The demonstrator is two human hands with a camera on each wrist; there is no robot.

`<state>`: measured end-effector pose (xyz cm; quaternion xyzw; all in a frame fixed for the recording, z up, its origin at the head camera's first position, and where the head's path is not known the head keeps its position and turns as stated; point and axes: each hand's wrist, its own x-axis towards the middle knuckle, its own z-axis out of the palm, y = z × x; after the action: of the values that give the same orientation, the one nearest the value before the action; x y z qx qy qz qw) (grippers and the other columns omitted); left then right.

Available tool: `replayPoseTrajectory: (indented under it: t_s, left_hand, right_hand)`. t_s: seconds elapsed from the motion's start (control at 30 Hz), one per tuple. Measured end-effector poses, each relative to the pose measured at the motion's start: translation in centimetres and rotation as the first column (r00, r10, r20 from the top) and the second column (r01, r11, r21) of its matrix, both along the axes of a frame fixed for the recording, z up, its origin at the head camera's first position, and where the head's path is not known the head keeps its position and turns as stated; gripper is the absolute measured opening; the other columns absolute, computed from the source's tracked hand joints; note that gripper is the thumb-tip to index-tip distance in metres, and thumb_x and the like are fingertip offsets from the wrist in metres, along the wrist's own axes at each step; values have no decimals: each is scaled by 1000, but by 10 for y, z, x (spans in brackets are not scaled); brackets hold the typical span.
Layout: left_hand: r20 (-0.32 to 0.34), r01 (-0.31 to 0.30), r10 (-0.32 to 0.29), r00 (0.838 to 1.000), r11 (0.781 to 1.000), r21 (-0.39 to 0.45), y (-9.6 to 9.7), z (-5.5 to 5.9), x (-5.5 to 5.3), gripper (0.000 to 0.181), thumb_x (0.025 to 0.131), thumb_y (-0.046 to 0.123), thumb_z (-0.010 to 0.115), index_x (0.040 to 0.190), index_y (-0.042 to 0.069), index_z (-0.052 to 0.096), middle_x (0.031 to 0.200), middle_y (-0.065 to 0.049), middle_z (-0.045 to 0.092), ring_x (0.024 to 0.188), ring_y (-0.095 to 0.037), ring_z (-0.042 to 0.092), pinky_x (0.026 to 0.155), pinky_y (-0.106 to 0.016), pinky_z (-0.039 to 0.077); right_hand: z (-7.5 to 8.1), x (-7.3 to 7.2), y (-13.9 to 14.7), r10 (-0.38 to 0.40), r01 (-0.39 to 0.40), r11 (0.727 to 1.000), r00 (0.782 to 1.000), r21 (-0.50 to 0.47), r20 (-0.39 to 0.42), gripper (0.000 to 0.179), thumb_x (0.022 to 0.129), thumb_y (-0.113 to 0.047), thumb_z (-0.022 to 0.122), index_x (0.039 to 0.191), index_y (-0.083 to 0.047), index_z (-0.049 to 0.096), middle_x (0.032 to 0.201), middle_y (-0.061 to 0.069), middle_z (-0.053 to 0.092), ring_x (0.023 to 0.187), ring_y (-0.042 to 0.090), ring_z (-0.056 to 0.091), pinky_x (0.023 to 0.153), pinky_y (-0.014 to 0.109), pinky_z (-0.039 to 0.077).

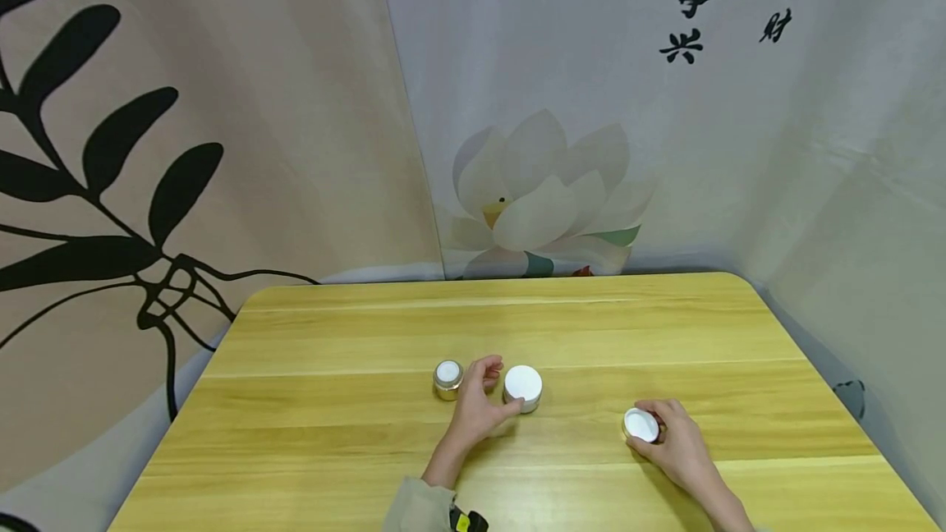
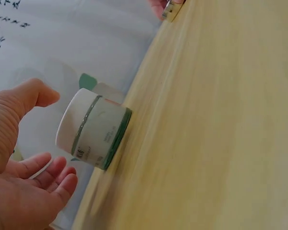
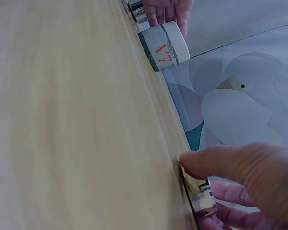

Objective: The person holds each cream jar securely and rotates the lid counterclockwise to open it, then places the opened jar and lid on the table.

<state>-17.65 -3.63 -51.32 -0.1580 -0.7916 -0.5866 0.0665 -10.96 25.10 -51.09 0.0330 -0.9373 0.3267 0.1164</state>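
Observation:
On the table stands a white jar (image 1: pixel 522 387) with a white lid; the wrist views show its green base and a red "V7" mark (image 3: pixel 163 52). My left hand (image 1: pixel 479 405) is beside it, thumb and fingers spread, with a gap between thumb and lid in the left wrist view (image 2: pixel 26 143). Left of that hand sits a small gold jar (image 1: pixel 447 379) with a white top. Farther right, my right hand (image 1: pixel 680 443) grips a second small shiny gold jar (image 1: pixel 640 425), white on top, between thumb and fingers, low at the table. My fingers hide part of its side.
The wooden table (image 1: pixel 355 343) has its far edge close to a hanging cloth (image 1: pixel 310 146) printed with leaves, a lotus and dark characters. A black and yellow strap (image 1: pixel 466 520) shows at my left sleeve (image 1: pixel 420 507).

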Motion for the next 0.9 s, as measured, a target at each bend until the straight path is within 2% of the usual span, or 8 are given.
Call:
replayPoseTrajectory:
  t_s: [0.1,0.37,0.57,0.9]
  left_hand:
    - [39,10,-10,999,1000,-10,1,-2,0,65,64,0,79,119,-12,47,112,-24,52,99,-34,51,89,-45,46]
    - [66,40,-34,997,995,-95,5,0,0,67,63,-1,76,122,-10,46,112,-16,51,99,-26,49,87,-39,48]
    - [61,15,-5,998,987,-158,10,-2,-2,65,60,-1,75,118,-8,48,106,-10,50,96,-23,50,84,-33,48]
    - [102,9,16,995,970,-242,13,-2,-2,64,57,-1,77,114,-7,49,102,-10,49,93,-23,50,82,-33,47]
  right_hand:
    - [0,0,0,-7,7,1000,1000,-2,10,45,61,-6,86,100,1,65,95,14,57,81,22,56,60,24,47]
    - [0,0,1,-7,7,1000,1000,1,22,46,61,-7,85,101,1,65,95,15,58,82,23,56,61,24,47]
    - [2,1,1,-4,4,1000,1000,0,23,46,61,-7,85,102,2,65,95,14,58,81,23,56,60,24,46]
    - [0,0,0,-4,4,1000,1000,-9,18,46,61,-6,85,101,2,65,94,13,57,79,20,54,59,22,45]
